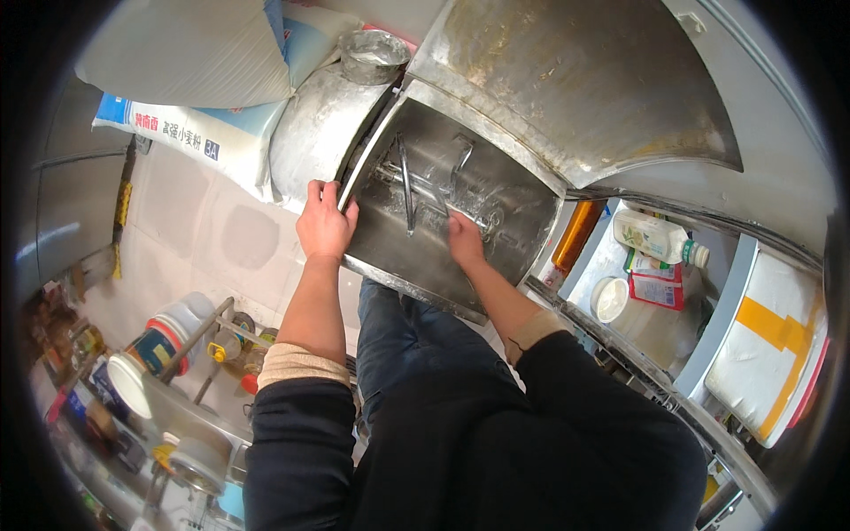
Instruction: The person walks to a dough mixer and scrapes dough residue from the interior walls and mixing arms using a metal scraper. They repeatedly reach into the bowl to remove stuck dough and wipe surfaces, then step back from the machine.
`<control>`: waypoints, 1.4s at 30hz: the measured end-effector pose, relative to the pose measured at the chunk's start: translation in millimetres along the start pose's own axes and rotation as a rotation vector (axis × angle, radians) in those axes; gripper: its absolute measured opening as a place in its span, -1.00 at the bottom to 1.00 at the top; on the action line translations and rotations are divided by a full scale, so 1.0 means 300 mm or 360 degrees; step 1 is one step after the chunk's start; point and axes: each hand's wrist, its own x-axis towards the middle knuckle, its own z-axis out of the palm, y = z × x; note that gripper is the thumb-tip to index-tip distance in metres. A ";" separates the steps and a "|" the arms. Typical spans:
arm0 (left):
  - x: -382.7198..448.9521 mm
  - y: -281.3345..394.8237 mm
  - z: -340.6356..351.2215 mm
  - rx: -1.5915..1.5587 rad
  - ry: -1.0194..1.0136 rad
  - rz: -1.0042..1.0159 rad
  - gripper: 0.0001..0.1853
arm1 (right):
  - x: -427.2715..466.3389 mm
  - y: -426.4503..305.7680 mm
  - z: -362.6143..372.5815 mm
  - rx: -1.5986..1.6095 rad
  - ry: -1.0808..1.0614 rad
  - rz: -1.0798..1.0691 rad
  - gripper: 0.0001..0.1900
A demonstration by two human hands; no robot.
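A metal dough mixer's bowl (431,265) lies before me, its broad lid (584,73) raised behind it. Metal mixing bars (406,179) cross the inside, which is smeared with pale residue. My left hand (327,222) rests on the left rim, fingers over the edge. Inside the bowl, my right hand (467,239) is at the lower mixing bar, with its fingers curled; the fingertips are partly hidden, so whether they grip the bar is unclear.
Flour sacks (192,136) and a metal bowl (374,56) lie on and beside the mixer's metal housing (319,126). At right, a grey bin (717,325) holds a bottle (657,239) and packets, near a taped foam box (764,345). A rack with tubs (163,345) stands lower left.
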 end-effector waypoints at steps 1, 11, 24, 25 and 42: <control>-0.002 -0.001 0.001 0.0004 0.0001 0.0000 -0.61 | -0.002 0.010 -0.007 -0.0062 0.0046 0.0126 -0.66; -0.003 0.001 -0.009 0.0020 -0.0026 -0.0027 -0.61 | 0.154 -0.033 0.033 0.0358 -0.0421 0.0371 -0.73; -0.005 -0.001 -0.007 0.0007 0.0002 -0.0019 -0.64 | 0.105 -0.242 -0.060 0.0831 -0.0675 0.0765 -0.66; -0.003 -0.002 -0.007 -0.0001 0.0013 -0.0013 -0.65 | 0.066 -0.256 -0.076 0.0878 -0.0568 0.0647 -0.65; 0.000 -0.004 -0.009 -0.0069 -0.0068 -0.0045 -0.58 | 0.020 -0.377 0.289 0.0881 -0.0472 0.1126 -0.77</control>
